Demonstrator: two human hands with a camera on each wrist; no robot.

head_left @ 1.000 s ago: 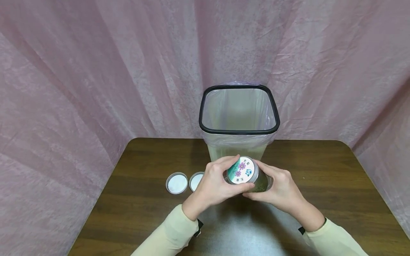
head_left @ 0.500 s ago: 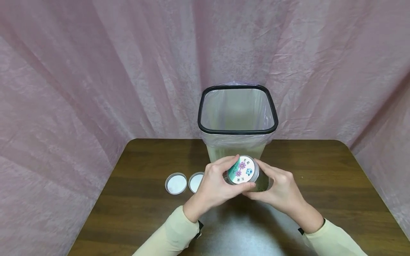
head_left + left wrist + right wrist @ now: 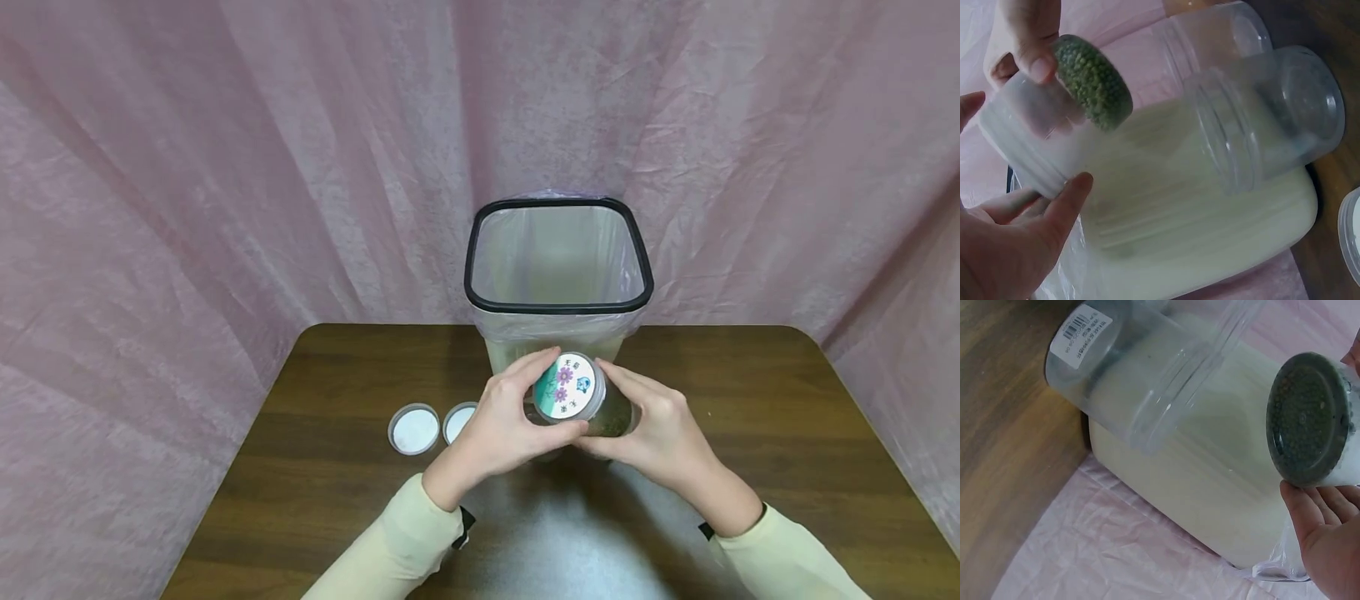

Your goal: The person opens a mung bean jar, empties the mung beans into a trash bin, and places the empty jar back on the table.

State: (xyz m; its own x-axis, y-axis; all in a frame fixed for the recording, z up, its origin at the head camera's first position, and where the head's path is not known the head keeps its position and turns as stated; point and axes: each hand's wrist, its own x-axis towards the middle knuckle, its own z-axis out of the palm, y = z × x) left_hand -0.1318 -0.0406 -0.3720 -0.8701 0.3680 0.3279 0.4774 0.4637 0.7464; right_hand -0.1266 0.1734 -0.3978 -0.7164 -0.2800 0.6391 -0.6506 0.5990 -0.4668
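Both hands hold a clear plastic jar point(image 3: 1094, 81) by its two ends, with small green mung-like beans gathered at its base. My left hand point(image 3: 491, 417) grips the lid point(image 3: 567, 385), which bears a green and white label with pink flowers. Around the jar's body curl the fingers of my right hand point(image 3: 663, 425). In the left wrist view the jar is tilted, base up to the right. Below it stand two more clear jars, one nearer point(image 3: 1272, 119) and one behind point(image 3: 1210, 40); both are open-topped. The right wrist view shows the held jar's round base point(image 3: 1304, 419).
A pale trash bin point(image 3: 558, 309) with a black rim and a thin plastic liner stands just behind the hands. Two round lids with white insides, one further left point(image 3: 414, 431) and one beside the left wrist point(image 3: 456, 421), lie on the wooden table point(image 3: 322, 500). Pink curtains point(image 3: 360, 167) hang behind.
Both hands have lifted slightly with the jar, toward the bin. Their grip on lid and body looks the same. The lids and bin have stayed in place.
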